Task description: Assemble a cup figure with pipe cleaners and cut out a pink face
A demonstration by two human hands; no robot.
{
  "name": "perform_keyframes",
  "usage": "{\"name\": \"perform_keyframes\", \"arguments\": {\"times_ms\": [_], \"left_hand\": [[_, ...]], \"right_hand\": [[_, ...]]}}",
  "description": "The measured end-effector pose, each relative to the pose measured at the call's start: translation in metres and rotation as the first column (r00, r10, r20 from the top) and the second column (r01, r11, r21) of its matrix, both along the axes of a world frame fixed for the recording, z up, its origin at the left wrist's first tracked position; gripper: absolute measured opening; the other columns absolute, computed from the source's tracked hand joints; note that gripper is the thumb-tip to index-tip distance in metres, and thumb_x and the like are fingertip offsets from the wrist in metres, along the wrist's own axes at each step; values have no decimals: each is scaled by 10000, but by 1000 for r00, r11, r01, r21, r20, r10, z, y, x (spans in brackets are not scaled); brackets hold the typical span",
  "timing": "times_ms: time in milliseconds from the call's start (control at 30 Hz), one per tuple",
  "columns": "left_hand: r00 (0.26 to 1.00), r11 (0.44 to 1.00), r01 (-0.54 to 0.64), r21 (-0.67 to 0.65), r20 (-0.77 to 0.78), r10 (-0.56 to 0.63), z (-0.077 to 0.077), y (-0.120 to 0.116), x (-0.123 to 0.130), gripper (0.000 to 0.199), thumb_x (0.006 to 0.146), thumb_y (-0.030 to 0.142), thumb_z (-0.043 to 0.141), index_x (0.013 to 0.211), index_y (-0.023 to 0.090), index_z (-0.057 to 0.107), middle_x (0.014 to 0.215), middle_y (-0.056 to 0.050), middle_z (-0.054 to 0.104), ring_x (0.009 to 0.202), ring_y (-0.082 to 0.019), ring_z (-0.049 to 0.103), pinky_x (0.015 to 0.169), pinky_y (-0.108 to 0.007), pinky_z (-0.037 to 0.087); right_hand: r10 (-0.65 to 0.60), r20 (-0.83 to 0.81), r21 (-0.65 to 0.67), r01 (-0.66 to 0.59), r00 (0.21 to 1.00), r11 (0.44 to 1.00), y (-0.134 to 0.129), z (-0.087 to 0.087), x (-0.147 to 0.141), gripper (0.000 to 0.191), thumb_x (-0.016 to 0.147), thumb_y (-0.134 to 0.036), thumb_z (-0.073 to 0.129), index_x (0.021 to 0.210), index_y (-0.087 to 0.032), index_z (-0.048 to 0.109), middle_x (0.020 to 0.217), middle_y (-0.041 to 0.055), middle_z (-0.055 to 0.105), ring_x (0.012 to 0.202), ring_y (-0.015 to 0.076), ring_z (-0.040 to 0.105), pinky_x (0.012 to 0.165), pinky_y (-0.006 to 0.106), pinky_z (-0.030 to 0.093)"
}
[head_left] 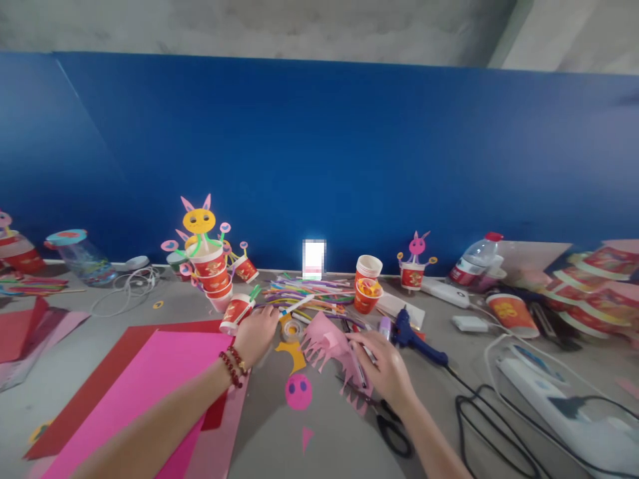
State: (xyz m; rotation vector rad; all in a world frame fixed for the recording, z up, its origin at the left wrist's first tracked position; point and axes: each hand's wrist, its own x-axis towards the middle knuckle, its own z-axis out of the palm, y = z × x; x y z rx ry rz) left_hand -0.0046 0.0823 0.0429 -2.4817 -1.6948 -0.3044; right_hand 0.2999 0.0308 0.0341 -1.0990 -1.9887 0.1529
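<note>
My left hand (258,332), with a red bead bracelet, has its fingers together beside a blue-and-white stick (298,305); whether they grip it is unclear. A red paper cup (236,314) with a green piece lies by that wrist. My right hand (382,362) is closed round a pen (368,354) above cut pink paper (329,342). Below the hands lie a round pink paper face (298,392) and a small pink triangle (307,438). Yellow paper scraps (293,356) and a tape roll (291,330) are between the hands. Black-handled scissors (393,432) lie under my right wrist.
Pink and red sheets (134,379) spread at the left. Pipe cleaners (314,290) lie behind the hands, near stacked cups (368,283). A decorated cup figure (200,246) stands back left. At the right are a blue glue gun (417,338), a bottle (476,261), cables and a power strip (564,399).
</note>
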Motion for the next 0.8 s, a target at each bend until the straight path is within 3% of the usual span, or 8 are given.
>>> {"name": "perform_keyframes", "arguments": {"times_ms": [133, 233, 333, 433, 500, 600, 733, 800], "left_hand": [[997, 998, 50, 30, 64, -52, 11, -22, 4, 231, 1020, 184, 360, 1110, 164, 572, 1003, -109, 658, 892, -236, 661, 711, -310, 499], [972, 977, 213, 8, 101, -212, 18, -45, 18, 195, 1036, 238, 362, 1067, 194, 549, 971, -57, 666, 844, -193, 664, 725, -283, 495], [943, 949, 314, -8, 117, -311, 18, -59, 31, 192, 1035, 206, 359, 1027, 210, 550, 931, -32, 674, 821, -181, 663, 734, -276, 488], [953, 961, 277, -4, 125, -274, 15, -56, 29, 211, 1041, 201, 335, 1047, 211, 546, 932, -37, 684, 843, -184, 672, 741, -277, 484], [975, 982, 188, 5, 120, -187, 11, -46, 19, 228, 1047, 210, 312, 1073, 195, 538, 931, -57, 690, 852, -195, 681, 726, -280, 480], [997, 999, 35, 8, 76, -35, 6, -30, 0, 248, 1042, 222, 303, 1095, 162, 539, 896, -91, 698, 795, -227, 691, 625, -285, 456], [996, 997, -82, -10, -22, 82, -1, -16, -13, 281, 1022, 213, 309, 1085, 124, 568, 826, -125, 698, 743, -282, 697, 568, -305, 434], [992, 994, -108, -28, -62, 106, -5, -14, -13, 298, 1022, 226, 309, 1094, 120, 579, 787, -125, 696, 722, -291, 699, 561, -304, 433]], "right_hand": [[78, -56, -67, -81, 995, 994, -9, 3, -9, 220, 987, -250, 495, 1076, -211, 693, 897, 76, 734, 827, 222, 676, 763, 327, 522], [176, -83, -246, -191, 981, 950, -20, 1, -22, 262, 979, -331, 532, 1163, -202, 666, 873, 56, 730, 723, 188, 667, 670, 280, 529], [216, -51, -342, -221, 975, 914, -26, 0, -31, 275, 962, -388, 549, 1105, -206, 697, 777, 24, 723, 629, 171, 644, 576, 249, 506], [101, 6, -260, -96, 995, 961, -19, 4, -19, 257, 958, -354, 521, 1008, -210, 728, 825, 43, 751, 701, 194, 678, 643, 269, 520], [-107, 11, -188, 108, 994, 976, -10, 8, -1, 269, 959, -308, 479, 1006, -202, 721, 921, 71, 767, 779, 211, 703, 705, 288, 526], [-371, 182, -120, 395, 911, 911, 0, 12, 21, 236, 931, -299, 502, 944, -195, 714, 909, 88, 768, 801, 240, 704, 715, 309, 506], [-308, 524, -189, 461, 794, 867, -4, 11, 10, 151, 915, -260, 557, 866, -215, 692, 846, 61, 753, 827, 230, 706, 686, 272, 461], [-260, 592, -216, 461, 763, 861, -7, 8, -4, 95, 882, -231, 604, 918, -210, 688, 840, 69, 756, 807, 234, 713, 648, 261, 438]]}}
